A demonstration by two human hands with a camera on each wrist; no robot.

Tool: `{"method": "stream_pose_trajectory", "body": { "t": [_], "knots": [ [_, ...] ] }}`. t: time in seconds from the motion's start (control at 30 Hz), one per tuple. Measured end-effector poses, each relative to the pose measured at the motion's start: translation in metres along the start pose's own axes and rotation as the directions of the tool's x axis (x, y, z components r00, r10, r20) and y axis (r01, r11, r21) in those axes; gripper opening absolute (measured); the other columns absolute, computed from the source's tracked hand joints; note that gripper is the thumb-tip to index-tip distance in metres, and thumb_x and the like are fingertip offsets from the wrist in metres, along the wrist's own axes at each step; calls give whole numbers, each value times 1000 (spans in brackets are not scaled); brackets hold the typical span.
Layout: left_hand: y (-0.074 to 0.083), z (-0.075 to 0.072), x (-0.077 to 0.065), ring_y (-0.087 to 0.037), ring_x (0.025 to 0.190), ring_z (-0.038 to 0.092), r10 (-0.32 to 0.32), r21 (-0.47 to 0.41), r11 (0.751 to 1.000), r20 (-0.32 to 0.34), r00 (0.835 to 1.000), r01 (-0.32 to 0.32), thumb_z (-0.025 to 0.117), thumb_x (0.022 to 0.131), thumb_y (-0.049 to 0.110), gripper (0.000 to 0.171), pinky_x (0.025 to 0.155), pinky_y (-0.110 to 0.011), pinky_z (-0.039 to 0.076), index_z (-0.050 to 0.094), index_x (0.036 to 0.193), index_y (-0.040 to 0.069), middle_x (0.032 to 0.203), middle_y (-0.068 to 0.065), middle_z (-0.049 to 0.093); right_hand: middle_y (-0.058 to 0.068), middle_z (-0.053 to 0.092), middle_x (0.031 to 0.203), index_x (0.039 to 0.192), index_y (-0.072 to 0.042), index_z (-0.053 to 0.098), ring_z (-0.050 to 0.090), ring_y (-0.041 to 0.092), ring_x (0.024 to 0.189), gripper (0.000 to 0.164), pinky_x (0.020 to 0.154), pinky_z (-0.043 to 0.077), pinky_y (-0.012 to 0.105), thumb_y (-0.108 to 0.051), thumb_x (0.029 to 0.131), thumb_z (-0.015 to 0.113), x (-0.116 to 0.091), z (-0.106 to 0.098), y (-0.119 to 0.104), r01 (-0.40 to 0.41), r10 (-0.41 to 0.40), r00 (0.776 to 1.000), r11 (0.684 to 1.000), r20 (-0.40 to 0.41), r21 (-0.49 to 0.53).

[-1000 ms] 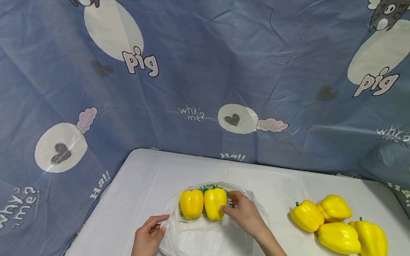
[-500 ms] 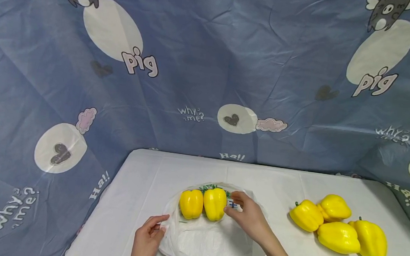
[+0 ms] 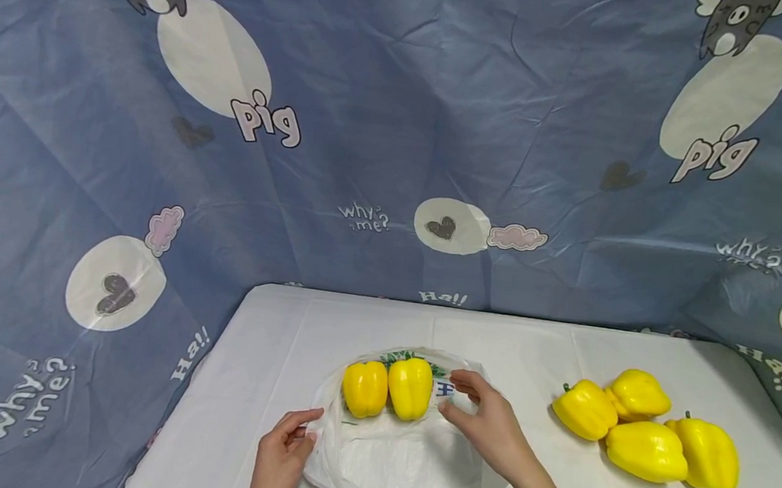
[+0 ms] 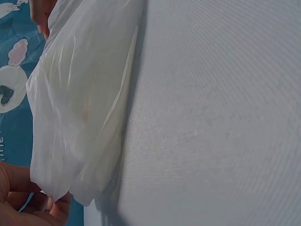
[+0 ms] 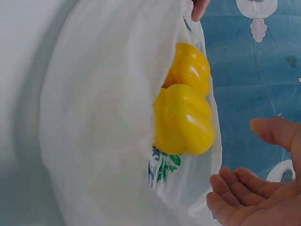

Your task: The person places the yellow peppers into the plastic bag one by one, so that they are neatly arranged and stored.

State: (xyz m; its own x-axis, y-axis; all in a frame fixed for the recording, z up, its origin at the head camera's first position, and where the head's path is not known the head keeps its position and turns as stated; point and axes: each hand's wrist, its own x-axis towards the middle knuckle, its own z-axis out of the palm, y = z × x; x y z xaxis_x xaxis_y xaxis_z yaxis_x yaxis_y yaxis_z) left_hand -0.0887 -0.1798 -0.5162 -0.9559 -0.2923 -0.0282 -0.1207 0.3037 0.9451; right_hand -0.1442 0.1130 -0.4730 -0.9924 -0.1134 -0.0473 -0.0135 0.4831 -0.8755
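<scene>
A white plastic bag (image 3: 404, 473) lies spread open on the table, with green and blue print inside. Two yellow bell peppers sit side by side in its far part: a left pepper (image 3: 365, 388) and a right pepper (image 3: 410, 388). My left hand (image 3: 282, 457) pinches the bag's left rim between thumb and fingers, as the left wrist view also shows. Over the bag's right side, my right hand (image 3: 487, 422) is apart from the peppers, thumb and fingers spread with nothing between them. The right wrist view shows this right hand (image 5: 258, 188) beside the bag's edge, palm visible.
Several more yellow bell peppers (image 3: 647, 452) lie grouped on the white table (image 3: 530, 344) to the right of the bag. A blue printed cloth (image 3: 375, 117) hangs behind the table and at its sides.
My right hand has come off the right pepper in the bag and moved a little to the right. Left hand, bag and peppers stay as they were.
</scene>
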Motion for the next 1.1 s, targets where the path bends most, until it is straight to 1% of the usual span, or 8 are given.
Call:
{"method": "stream_pose_trajectory", "body": {
  "t": [0.2,0.37,0.53,0.67,0.9,1.1],
  "knots": [
    [-1,1,2,-17,84,53,-24,4,1000,-9,1000,24,61,84,-13,36,70,-19,45,73,111,7,103,-6,66,3,60,129,130,-12,59,55,27,122,51,103,39,48,-30,85,76,-7,-4,5,9,-9,1000,1000,-15,12],
    [-2,2,2,-17,84,52,-13,16,1000,-10,1000,13,61,84,-13,35,70,-19,44,73,111,6,103,-6,66,4,60,130,131,-10,59,54,27,123,52,104,39,48,-29,86,76,-12,-8,7,0,1,1000,1000,-20,17],
    [-1,2,1,-16,84,53,-4,5,1000,-8,1000,5,62,84,-13,35,71,-19,44,73,111,7,103,-6,66,3,60,130,131,-10,58,54,26,122,51,104,39,46,-28,86,76,-17,-11,9,-2,2,1000,1000,-25,17],
    [-1,1,1,-16,85,53,13,-4,1000,5,1000,-13,63,84,-12,35,71,-19,44,72,113,5,105,-7,66,2,60,129,130,-11,59,54,26,122,51,104,39,46,-27,85,77,-21,-14,11,2,-2,999,1000,-38,16],
    [-3,1,2,-15,85,53,5,-16,1000,6,1000,-5,63,85,-12,35,71,-18,44,72,114,5,106,-7,66,1,60,130,130,-13,58,53,27,124,52,105,38,46,-27,85,77,-25,-19,15,-15,15,999,1000,-50,1],
    [-2,1,2,-15,84,52,-11,-1,1000,4,1000,11,63,85,-11,35,70,-18,43,72,114,5,105,-7,66,3,59,131,133,-10,57,50,28,127,57,106,37,47,-31,84,78,-28,-24,21,-38,39,998,999,-40,23]
  ]
}}
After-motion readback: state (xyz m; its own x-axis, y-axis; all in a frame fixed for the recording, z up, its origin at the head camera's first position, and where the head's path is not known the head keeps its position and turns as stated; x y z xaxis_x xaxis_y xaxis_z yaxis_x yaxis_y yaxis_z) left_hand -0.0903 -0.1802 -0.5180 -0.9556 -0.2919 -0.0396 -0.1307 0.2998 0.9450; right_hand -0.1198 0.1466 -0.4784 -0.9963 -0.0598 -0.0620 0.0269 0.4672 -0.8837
